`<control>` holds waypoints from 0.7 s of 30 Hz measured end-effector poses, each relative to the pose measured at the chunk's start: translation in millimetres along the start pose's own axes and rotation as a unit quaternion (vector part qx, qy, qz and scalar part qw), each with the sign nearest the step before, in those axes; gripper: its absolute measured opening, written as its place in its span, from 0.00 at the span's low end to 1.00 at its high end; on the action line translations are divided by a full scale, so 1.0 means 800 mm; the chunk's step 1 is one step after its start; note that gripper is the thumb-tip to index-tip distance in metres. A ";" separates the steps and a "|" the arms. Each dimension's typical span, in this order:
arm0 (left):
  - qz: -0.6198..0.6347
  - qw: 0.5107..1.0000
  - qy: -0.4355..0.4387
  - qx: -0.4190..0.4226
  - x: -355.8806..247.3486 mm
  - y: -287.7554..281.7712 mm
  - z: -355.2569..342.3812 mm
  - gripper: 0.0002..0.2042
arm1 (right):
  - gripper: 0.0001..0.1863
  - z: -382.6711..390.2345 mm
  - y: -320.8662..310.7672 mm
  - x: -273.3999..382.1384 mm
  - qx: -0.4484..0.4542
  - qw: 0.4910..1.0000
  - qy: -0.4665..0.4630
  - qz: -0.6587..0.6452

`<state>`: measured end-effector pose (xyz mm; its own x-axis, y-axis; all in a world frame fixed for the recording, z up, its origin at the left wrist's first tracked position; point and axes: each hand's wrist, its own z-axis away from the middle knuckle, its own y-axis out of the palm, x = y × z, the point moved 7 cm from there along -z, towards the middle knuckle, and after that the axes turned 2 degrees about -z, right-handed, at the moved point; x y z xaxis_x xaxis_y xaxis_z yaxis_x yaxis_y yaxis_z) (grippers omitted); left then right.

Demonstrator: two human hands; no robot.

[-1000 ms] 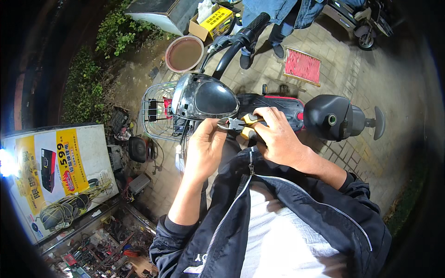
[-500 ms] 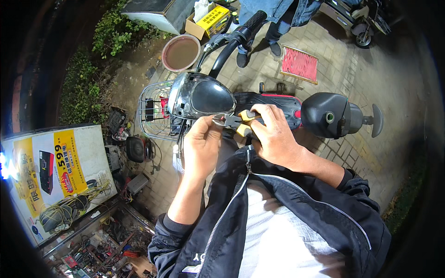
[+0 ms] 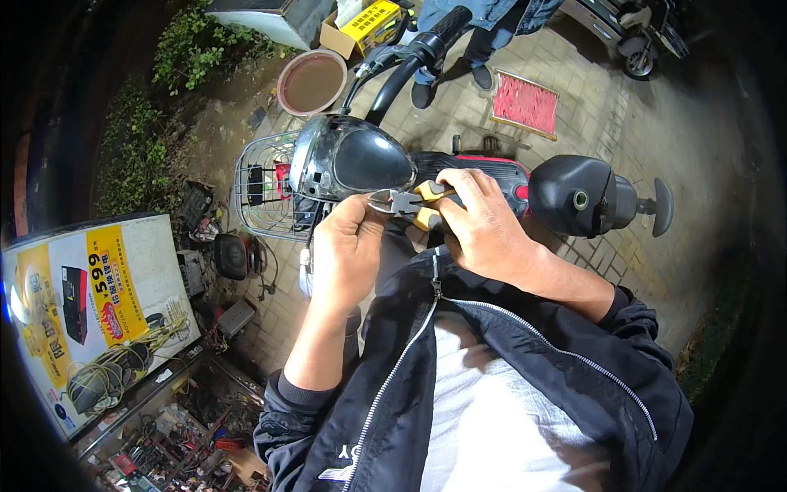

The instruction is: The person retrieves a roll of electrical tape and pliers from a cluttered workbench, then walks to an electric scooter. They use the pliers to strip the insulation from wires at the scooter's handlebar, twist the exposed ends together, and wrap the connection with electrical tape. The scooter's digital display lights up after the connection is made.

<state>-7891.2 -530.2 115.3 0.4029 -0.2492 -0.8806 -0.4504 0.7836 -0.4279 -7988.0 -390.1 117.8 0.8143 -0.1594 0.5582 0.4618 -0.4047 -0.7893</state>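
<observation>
My right hand (image 3: 484,217) grips a pair of pliers (image 3: 402,202) by its yellow-and-black handles. The metal jaws point left and look parted, right at the fingertips of my left hand (image 3: 351,250). That hand is closed in a pinch, thumb against forefinger; whatever lies between them is too small to make out. Just beyond both hands is the dark, glossy headlight housing (image 3: 373,160) of an electric scooter, with its handlebar (image 3: 418,61) reaching away toward the top.
A wire basket (image 3: 266,184) sits left of the housing; the black scooter seat (image 3: 574,193) is at right. A person's legs (image 3: 484,53) stand beyond, near a red folding stool (image 3: 525,105). Lower left, a sign board (image 3: 106,295) with coiled cable adjoins a tray of parts (image 3: 184,426).
The whole view has shifted slightly, with the scene moving a little left and up. My hands keep their places at the pliers, whose jaws now show more plainly parted.
</observation>
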 end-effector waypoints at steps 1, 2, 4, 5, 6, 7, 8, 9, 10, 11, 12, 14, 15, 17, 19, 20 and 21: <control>0.013 1.000 -0.017 0.003 0.002 -0.001 0.000 0.07 | 0.14 -0.001 0.000 0.001 0.002 1.000 -0.005 0.008; 0.026 0.999 -0.032 0.009 0.005 -0.001 -0.001 0.07 | 0.14 -0.002 -0.002 0.000 0.002 1.000 -0.002 0.009; 0.033 0.999 -0.039 0.018 0.008 -0.001 -0.001 0.07 | 0.14 -0.004 -0.003 -0.001 0.009 1.000 0.002 0.017; 0.057 0.997 -0.045 0.020 0.010 0.000 -0.001 0.07 | 0.14 -0.005 -0.003 -0.002 0.012 1.000 -0.003 0.025; 0.081 0.995 -0.051 0.023 0.012 0.000 -0.002 0.08 | 0.14 -0.005 -0.003 -0.003 0.011 1.000 0.002 0.022; 0.112 0.992 -0.057 0.027 0.015 0.002 -0.002 0.08 | 0.14 -0.005 -0.002 -0.005 0.014 1.000 0.010 0.015; 0.115 0.992 -0.042 0.031 0.014 0.003 -0.004 0.07 | 0.14 -0.005 -0.001 -0.006 0.017 1.000 0.015 0.009; 0.111 0.993 -0.033 0.035 0.014 0.003 -0.005 0.07 | 0.13 -0.005 0.000 -0.007 0.020 1.000 0.021 0.003; 0.107 0.993 -0.024 0.040 0.013 0.004 -0.006 0.07 | 0.14 -0.005 -0.003 -0.004 -0.004 1.000 -0.002 0.002; 0.103 0.994 -0.018 0.040 0.013 0.003 -0.008 0.07 | 0.15 -0.004 -0.003 -0.005 -0.002 1.000 0.003 -0.022; 0.089 0.995 0.030 0.033 0.005 0.002 -0.009 0.07 | 0.16 -0.005 -0.004 -0.007 0.001 0.999 0.007 -0.047; 0.088 0.995 0.021 0.048 0.006 0.001 -0.011 0.07 | 0.20 -0.006 0.000 -0.014 0.045 0.989 0.035 -0.139; 0.078 0.995 -0.001 0.059 0.010 0.001 -0.012 0.07 | 0.22 -0.005 0.007 -0.018 0.096 0.963 0.073 -0.241; 0.076 0.995 0.024 0.066 0.004 -0.002 -0.012 0.07 | 0.22 -0.006 0.012 -0.022 0.165 0.931 0.097 -0.312; 0.082 0.994 0.026 0.069 0.002 -0.003 -0.012 0.07 | 0.20 -0.006 0.017 -0.029 0.208 0.885 0.146 -0.390; 0.080 0.994 0.034 0.067 0.000 -0.005 -0.013 0.06 | 0.19 -0.007 0.020 -0.031 0.226 0.859 0.167 -0.428; 0.082 0.994 0.039 0.060 -0.001 -0.006 -0.013 0.05 | 0.19 -0.007 0.022 -0.033 0.248 0.845 0.177 -0.440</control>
<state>-7897.9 -539.5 115.9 0.2667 -0.1527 -0.9516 -0.4044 0.8785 -0.2543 -8003.4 -398.1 90.4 -0.0360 -0.2871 0.9572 0.9956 -0.0937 0.0093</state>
